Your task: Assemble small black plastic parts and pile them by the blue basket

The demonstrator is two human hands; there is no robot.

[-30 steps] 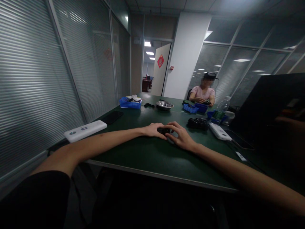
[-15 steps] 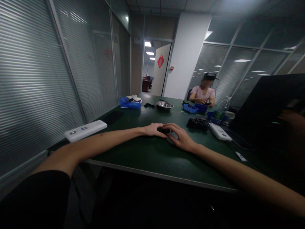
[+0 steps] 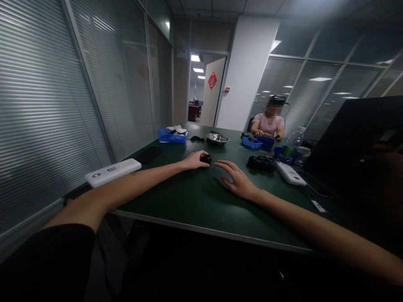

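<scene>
Near the middle of the green table [image 3: 185,205], my left hand [image 3: 194,160] grips a small black rounded object [image 3: 206,159] between thumb and fingers. Its exact kind is too small and dark to make out. To the right of it, my right hand [image 3: 236,180] hovers low over the tabletop, fingers stretched out and apart, holding nothing. A gap separates its fingertips from the black object. Beyond my right hand lies a cluster of black rounded items [image 3: 261,163].
A metal bowl [image 3: 217,140], a filled blue basket [image 3: 171,136] and smaller blue baskets [image 3: 252,143] stand farther back. White devices [image 3: 113,172] lie at both sides. A clear bottle [image 3: 295,139] and a dark screen [image 3: 355,142] are right. A person [image 3: 268,123] sits across the table.
My left hand has moved slightly away and left with the black object. My right hand has let go of it, its fingers now straighter. Across the table, the other person's hands have parted.
</scene>
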